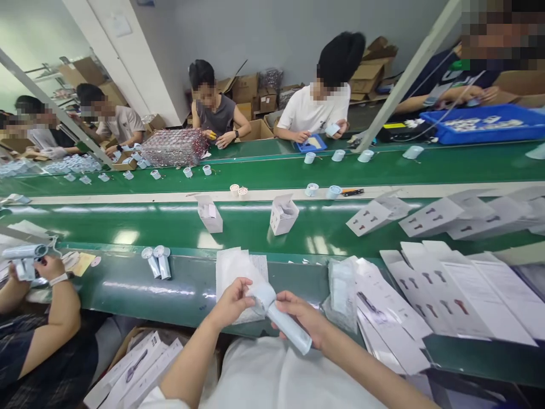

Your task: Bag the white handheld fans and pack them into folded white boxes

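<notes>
I hold a pale blue handheld device [279, 315] with a round head over my lap. My left hand [233, 301] pinches its head, the fingers closed on it. My right hand [303, 319] is wrapped round the handle. Just beyond my hands lies a stack of white foam sheets [234, 267] on the near green table [128, 284]. A pile of clear plastic bags [343, 289] lies to the right of my hands.
Two more blue devices [156, 261] lie on the table to the left. Open white boxes [284, 215] stand on the green belt [170, 221]. Flat printed cartons [447, 284] are stacked right. A co-worker's hand [49, 267] at my left holds a device. Other people sit across.
</notes>
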A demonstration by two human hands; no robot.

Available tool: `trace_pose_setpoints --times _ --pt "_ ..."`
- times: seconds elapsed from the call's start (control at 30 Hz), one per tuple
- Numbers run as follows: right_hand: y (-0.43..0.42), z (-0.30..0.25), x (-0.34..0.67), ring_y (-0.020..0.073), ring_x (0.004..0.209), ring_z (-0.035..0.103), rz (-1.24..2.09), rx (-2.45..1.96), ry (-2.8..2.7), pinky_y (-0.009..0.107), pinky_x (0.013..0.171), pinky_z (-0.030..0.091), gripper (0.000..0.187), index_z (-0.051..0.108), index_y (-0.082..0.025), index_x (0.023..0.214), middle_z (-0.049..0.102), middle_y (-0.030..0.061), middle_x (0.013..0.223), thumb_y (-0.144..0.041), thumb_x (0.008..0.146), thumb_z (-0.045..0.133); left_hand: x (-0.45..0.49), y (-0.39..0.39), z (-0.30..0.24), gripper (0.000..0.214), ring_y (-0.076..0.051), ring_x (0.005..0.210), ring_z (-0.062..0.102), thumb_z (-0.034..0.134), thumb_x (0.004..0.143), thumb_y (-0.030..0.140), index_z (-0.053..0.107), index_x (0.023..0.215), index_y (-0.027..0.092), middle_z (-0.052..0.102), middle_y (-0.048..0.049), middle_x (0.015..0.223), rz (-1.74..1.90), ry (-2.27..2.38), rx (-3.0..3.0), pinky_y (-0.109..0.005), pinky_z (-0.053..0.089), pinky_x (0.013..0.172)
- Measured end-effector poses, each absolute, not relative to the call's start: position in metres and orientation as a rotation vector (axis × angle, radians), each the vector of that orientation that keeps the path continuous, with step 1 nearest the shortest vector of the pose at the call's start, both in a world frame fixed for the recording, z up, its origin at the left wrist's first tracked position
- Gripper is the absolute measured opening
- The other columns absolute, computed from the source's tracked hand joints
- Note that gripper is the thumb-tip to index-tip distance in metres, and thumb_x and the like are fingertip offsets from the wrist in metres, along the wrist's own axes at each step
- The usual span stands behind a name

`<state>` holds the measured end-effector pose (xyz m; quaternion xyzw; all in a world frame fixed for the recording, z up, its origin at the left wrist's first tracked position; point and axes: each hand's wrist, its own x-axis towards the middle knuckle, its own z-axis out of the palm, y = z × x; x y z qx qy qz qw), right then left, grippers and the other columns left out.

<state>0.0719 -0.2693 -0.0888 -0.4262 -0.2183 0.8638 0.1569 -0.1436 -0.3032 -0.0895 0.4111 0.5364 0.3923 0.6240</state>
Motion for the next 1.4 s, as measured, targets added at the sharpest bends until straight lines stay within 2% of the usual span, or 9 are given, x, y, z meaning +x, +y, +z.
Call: trace_pose_setpoints --times 0.2,0.3,0.43,0.53,0.8,0.93,1.07,1.27,1.4 --pt "-0.283 -0.087 0.085 0.0216 0.063 0.070 2.259 -1.346 -0.540 0.028 0.046 0.055 0.036 0.045 -0.022 0.094 0.068 0.0024 0.071 -0.032 0.072 0.072 -0.136 -0.291 -0.100 0.023 -0.015 0.078 0.054 0.050 0.079 0.011 0.057 0.100 0.019 0.056 -0.0015 0.083 0.587 1.585 1.684 -0.029 0.046 0.075" --pt "-0.285 -0.084 0.087 0.0208 0.063 0.069 2.160 -1.416 -0.489 0.029 0.048 0.055 0.033 0.046 -0.022 0.096 0.066 0.0017 0.070 -0.030 0.075 0.070 -0.113 -0.284 -0.099 0.019 -0.020 0.087 0.059 0.043 0.085 0.011 0.060 0.090 0.019 0.061 -0.0078 0.089 0.479 1.746 2.016 -0.034 0.049 0.081" --pt "-0.284 -0.075 0.091 0.0189 0.059 0.068 2.161 -1.391 -0.332 0.027 0.047 0.054 0.041 0.046 -0.023 0.114 0.067 0.0014 0.073 -0.026 0.079 0.067 -0.091 -0.277 -0.091 0.026 -0.023 0.097 0.060 0.038 0.093 0.017 0.063 0.100 0.019 0.064 -0.0124 0.101 0.505 1.643 2.311 -0.038 0.051 0.089" --pt "-0.285 -0.072 0.100 0.0174 0.057 0.068 2.185 -1.316 -0.213 0.025 0.044 0.052 0.040 0.047 -0.023 0.114 0.067 0.0015 0.077 -0.024 0.079 0.066 -0.087 -0.282 -0.092 0.029 -0.024 0.099 0.061 0.036 0.094 0.018 0.063 0.107 0.018 0.065 -0.0140 0.102 0.537 1.500 2.400 -0.040 0.051 0.091" --pt "-0.297 -0.084 0.115 0.0153 0.051 0.064 1.998 -1.351 -0.095 0.026 0.050 0.053 0.022 0.045 -0.024 0.089 0.060 -0.0048 0.062 -0.021 0.080 0.065 -0.054 -0.291 -0.101 0.024 -0.021 0.084 0.065 0.043 0.084 0.013 0.064 0.095 0.018 0.068 -0.0099 0.087 0.579 1.180 2.313 -0.034 0.055 0.078" --pt "-0.282 -0.086 0.120 0.0138 0.056 0.064 2.115 -1.308 -0.044 0.026 0.058 0.054 0.006 0.051 -0.017 0.086 0.062 0.0014 0.065 -0.022 0.088 0.055 -0.025 -0.268 -0.081 0.023 -0.020 0.084 0.065 0.043 0.084 0.014 0.065 0.091 0.018 0.069 -0.0085 0.085 0.718 1.231 2.124 -0.034 0.053 0.079" --pt "-0.273 -0.084 0.139 0.0148 0.063 0.065 2.134 -1.344 -0.112 0.029 0.065 0.057 0.007 0.055 -0.015 0.088 0.065 0.0037 0.070 -0.022 0.088 0.055 -0.022 -0.252 -0.067 0.027 -0.020 0.085 0.065 0.043 0.084 0.017 0.067 0.096 0.018 0.070 -0.0083 0.091 0.667 1.174 1.991 -0.033 0.052 0.080" --pt "-0.278 -0.062 0.163 0.0102 0.047 0.051 1.961 -1.462 -0.496 0.022 0.049 0.047 0.017 0.051 -0.021 0.079 0.055 -0.0068 0.055 -0.026 0.082 0.067 -0.035 -0.237 -0.047 0.025 -0.020 0.079 0.064 0.049 0.078 0.025 0.069 0.091 0.018 0.070 -0.0052 0.082 0.667 1.344 1.598 -0.031 0.051 0.075" --pt "-0.275 -0.042 0.168 0.0126 0.061 0.057 1.718 -1.265 -1.089 0.026 0.065 0.047 0.025 0.050 -0.022 0.077 0.055 -0.0061 0.060 -0.043 0.087 0.061 -0.035 -0.236 -0.033 0.031 -0.022 0.082 0.063 0.048 0.081 0.039 0.069 0.092 0.018 0.068 -0.0056 0.085 0.791 1.406 1.463 -0.034 0.050 0.078"
